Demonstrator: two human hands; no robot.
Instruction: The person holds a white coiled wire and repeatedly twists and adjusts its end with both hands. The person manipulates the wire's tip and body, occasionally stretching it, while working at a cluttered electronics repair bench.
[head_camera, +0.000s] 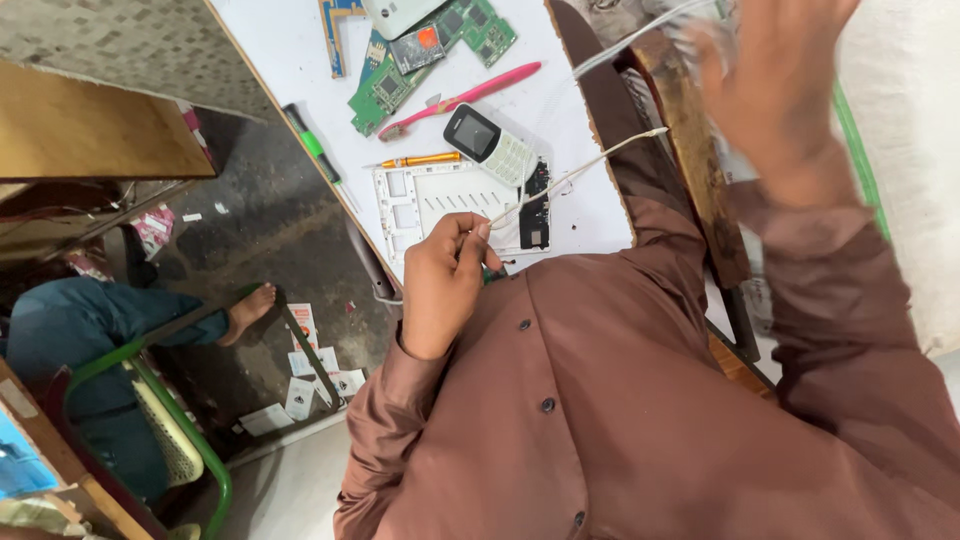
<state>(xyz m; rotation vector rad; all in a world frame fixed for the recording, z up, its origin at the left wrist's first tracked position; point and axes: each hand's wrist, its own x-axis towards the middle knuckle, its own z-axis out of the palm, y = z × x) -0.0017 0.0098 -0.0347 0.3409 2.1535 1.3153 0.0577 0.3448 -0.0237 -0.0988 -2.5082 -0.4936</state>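
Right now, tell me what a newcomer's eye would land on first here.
First, the left hand at centre, pinching a thin white cable over the white table. Just above it lie a small keypad phone on a white phone frame, green circuit boards and a pink toothbrush. The right hand is raised and blurred at the top right.

Thin white cable (575, 172) stretched taut above white table

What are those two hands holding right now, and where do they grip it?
The left hand pinches a thin white cable near one end, between its fingertips. The right hand is raised and blurred; whether it holds anything cannot be told.
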